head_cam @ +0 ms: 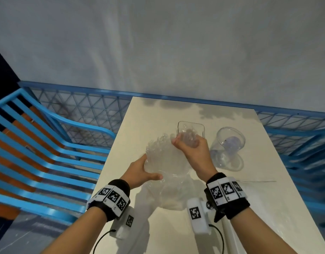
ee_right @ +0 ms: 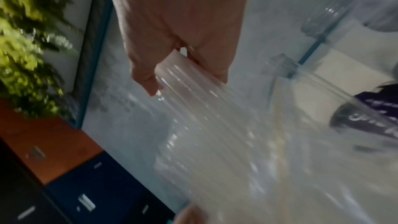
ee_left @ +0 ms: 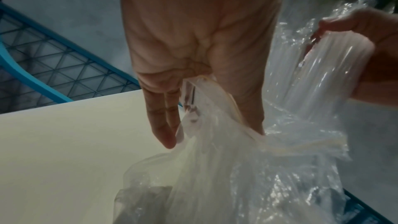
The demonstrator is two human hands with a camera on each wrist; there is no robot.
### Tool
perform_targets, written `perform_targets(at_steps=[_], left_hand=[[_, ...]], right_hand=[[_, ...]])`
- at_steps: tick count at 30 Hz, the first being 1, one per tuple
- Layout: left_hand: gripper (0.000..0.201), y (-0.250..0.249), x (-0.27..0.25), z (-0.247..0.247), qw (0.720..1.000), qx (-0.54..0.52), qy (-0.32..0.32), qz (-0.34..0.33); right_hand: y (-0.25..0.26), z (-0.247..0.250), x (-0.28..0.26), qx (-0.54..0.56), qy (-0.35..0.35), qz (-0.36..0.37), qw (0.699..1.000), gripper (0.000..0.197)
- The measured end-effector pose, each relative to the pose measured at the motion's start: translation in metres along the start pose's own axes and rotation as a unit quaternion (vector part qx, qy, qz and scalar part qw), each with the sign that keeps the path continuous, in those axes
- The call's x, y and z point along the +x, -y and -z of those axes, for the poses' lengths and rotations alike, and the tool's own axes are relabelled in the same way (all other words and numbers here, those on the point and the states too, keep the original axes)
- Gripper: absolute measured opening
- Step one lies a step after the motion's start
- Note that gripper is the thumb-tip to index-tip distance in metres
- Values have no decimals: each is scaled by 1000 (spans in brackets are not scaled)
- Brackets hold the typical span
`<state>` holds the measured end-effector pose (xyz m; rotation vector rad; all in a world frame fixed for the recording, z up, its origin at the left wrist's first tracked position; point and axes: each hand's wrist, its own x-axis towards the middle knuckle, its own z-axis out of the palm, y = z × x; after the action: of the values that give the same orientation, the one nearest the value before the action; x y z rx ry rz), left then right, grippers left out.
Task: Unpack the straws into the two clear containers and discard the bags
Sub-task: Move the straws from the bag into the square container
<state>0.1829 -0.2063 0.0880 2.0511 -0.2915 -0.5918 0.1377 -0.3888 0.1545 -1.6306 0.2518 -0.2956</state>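
Observation:
A crinkled clear plastic bag (head_cam: 164, 162) is held up over the white table (head_cam: 258, 198). My left hand (head_cam: 141, 171) grips its lower left side, thumb across the front; the left wrist view shows the bag (ee_left: 237, 168) pinched between thumb and fingers (ee_left: 163, 125). My right hand (head_cam: 191, 147) grips a bundle of clear straws (head_cam: 189, 137) at the bag's top; the straws (ee_right: 193, 94) run down from the fist (ee_right: 178, 57). Behind stands a clear rectangular container (head_cam: 191, 127). A clear round container (head_cam: 229, 142) lies tipped to its right.
A single clear straw (head_cam: 257, 181) lies on the table at the right. A blue slatted chair (head_cam: 48, 153) stands left of the table. A blue mesh railing (head_cam: 81, 107) runs behind the table against a grey wall.

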Motion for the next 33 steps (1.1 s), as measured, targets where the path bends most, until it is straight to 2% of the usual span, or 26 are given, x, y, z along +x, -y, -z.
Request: perform_targets(at_steps=[5,7,10,12,17,20,23,24,26,29,33], left_hand=[[70,-2,-3,0,1000,5,-15,-1],[70,-1,-5,-1,1000,9,-16,-2],[70,-2,-8,-3,1000,15,-22,-1],[69,-1,-10,-4,999,20,-26,0],[66,-1,-12,-7,999,27,-35,2],[66,0,-14,-9,999,33,-36,3],[66,1,-17,-11,999,34,-40,2],[66,1,-18,-12,999,33,-41,1],[66,1,-20,-13,999,32,-44,2],[65,2,-23,-14,998,29,-50,6],[64,5,-27,-13,998,28,-55,9]], right_hand=[[21,10,6,-3,11,26,1000,17],[29,16,7,16,-16,47,999,18],[45,28,12,55,-64,53,995,13],[62,38,19,49,-80,73,993,3],[108,63,44,76,-63,117,988,9],[137,77,63,111,-93,157,977,8],[161,81,87,169,-142,217,951,6],[160,80,95,164,-154,233,946,7],[145,67,102,82,-183,235,951,11],[90,41,97,-31,-158,203,966,18],[37,28,85,-69,-172,162,969,13]])
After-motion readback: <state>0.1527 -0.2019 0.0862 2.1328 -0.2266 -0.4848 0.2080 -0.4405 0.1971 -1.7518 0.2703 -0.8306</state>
